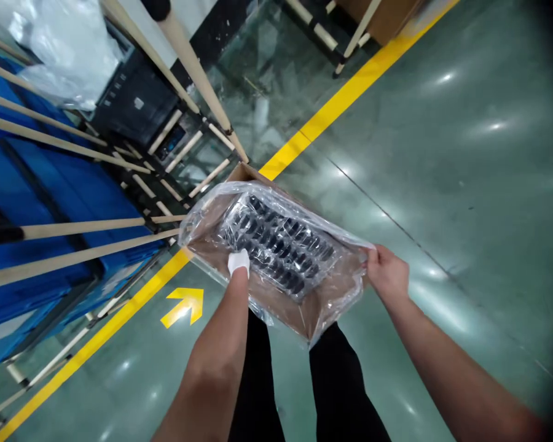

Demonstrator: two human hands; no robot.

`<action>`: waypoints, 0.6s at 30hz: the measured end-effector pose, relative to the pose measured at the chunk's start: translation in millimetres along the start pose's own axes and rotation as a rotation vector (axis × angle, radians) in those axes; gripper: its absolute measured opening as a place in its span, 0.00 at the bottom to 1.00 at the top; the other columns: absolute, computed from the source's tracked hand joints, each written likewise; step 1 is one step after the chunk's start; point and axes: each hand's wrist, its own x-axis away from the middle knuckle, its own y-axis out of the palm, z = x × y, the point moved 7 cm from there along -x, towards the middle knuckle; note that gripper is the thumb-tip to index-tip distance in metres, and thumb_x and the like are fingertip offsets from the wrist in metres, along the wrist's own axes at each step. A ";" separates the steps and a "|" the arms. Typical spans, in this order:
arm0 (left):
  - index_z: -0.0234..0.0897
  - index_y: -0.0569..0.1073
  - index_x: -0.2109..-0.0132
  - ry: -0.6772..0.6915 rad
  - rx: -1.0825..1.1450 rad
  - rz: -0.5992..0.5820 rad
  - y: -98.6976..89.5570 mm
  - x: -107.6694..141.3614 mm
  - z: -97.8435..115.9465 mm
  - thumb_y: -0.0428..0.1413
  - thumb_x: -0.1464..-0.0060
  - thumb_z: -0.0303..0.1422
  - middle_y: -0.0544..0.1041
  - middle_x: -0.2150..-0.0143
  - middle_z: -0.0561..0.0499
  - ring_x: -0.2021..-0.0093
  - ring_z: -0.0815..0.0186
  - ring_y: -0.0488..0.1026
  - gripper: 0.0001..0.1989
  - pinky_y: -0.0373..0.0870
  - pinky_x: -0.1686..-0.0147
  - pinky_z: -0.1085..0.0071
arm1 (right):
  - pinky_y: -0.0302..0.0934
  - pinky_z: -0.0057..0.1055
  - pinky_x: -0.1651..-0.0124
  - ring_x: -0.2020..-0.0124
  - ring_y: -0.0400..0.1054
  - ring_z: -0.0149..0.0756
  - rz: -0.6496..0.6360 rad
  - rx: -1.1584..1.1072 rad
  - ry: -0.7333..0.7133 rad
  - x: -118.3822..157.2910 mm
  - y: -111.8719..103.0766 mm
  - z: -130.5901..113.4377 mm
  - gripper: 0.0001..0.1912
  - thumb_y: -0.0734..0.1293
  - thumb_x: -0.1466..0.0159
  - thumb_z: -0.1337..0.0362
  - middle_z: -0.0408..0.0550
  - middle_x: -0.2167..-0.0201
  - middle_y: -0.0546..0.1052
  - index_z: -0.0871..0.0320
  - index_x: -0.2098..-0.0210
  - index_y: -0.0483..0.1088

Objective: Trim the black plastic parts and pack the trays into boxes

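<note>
An open cardboard box [276, 301] stands in front of my legs, lined with a clear plastic bag [336, 316]. In it lies a clear plastic tray [299, 293] holding rows of dark rounded parts [281, 247]. My right hand [389, 271] is closed on the bag's edge at the box's right corner. My left hand [238, 263], in a white covering, is inside the near side of the box, close to the tray. Its fingers are too small and blurred to make out.
At left, a rack of beige pipes [74, 230] holds blue bins [23, 196]. A black crate [133, 98] with clear plastic wrap [69, 43] stands behind. A yellow line [332, 110] and arrow [184, 306] mark the green floor. Another pipe stand [320, 34] bears a brown box [382, 18].
</note>
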 end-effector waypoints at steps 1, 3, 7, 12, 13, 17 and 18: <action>0.32 0.71 0.37 0.023 -0.020 0.044 -11.3 1.1 4.3 0.54 0.32 0.40 0.73 0.37 0.35 0.36 0.51 0.71 0.22 0.68 0.36 0.50 | 0.61 0.38 0.63 0.65 0.77 0.49 -0.016 -0.014 0.005 3.1 1.5 -0.5 0.26 0.54 0.29 0.53 0.53 0.73 0.82 0.58 0.53 0.80; 0.28 0.67 0.32 0.126 -0.053 0.119 -31.5 -2.1 23.6 0.48 0.30 0.35 0.64 0.29 0.30 0.28 0.50 0.61 0.24 0.59 0.29 0.51 | 0.63 0.38 0.62 0.66 0.77 0.49 -0.040 -0.036 0.011 8.1 3.6 0.6 0.26 0.54 0.29 0.52 0.51 0.73 0.82 0.58 0.52 0.80; 0.38 0.72 0.33 0.534 -0.125 0.105 -36.2 -33.2 95.6 0.52 0.35 0.32 0.55 0.22 0.46 0.22 0.54 0.46 0.24 0.46 0.24 0.60 | 0.65 0.37 0.62 0.68 0.77 0.47 -0.044 -0.067 -0.071 16.9 5.8 7.1 0.25 0.56 0.30 0.49 0.48 0.72 0.82 0.55 0.51 0.79; 0.37 0.77 0.39 0.939 -0.452 0.060 20.7 -83.7 158.7 0.54 0.37 0.37 0.67 0.29 0.39 0.24 0.42 0.47 0.21 0.39 0.27 0.42 | 0.69 0.37 0.59 0.67 0.78 0.44 -0.021 -0.059 -0.254 40.7 -2.3 9.0 0.23 0.57 0.27 0.50 0.47 0.72 0.82 0.54 0.51 0.79; 0.37 0.77 0.39 0.928 -0.468 0.054 31.1 -93.5 160.3 0.54 0.37 0.37 0.70 0.31 0.37 0.24 0.41 0.48 0.22 0.38 0.27 0.40 | 0.69 0.37 0.59 0.66 0.78 0.44 -0.011 -0.047 -0.270 45.0 -5.7 8.0 0.23 0.57 0.27 0.51 0.48 0.71 0.82 0.54 0.50 0.79; 0.41 0.72 0.34 0.887 -0.480 0.014 48.3 -107.7 158.8 0.58 0.42 0.35 0.71 0.32 0.40 0.27 0.44 0.54 0.29 0.45 0.28 0.46 | 0.71 0.39 0.56 0.61 0.80 0.45 -0.018 -0.014 -0.377 55.8 -12.0 -2.7 0.22 0.56 0.26 0.52 0.50 0.63 0.84 0.53 0.48 0.78; 0.43 0.72 0.34 0.883 -0.486 0.010 43.9 -104.9 159.3 0.59 0.43 0.34 0.71 0.32 0.42 0.28 0.46 0.57 0.29 0.48 0.29 0.49 | 0.72 0.39 0.55 0.60 0.80 0.45 -0.028 -0.017 -0.399 56.7 -10.8 -4.3 0.22 0.57 0.26 0.52 0.50 0.61 0.85 0.53 0.47 0.78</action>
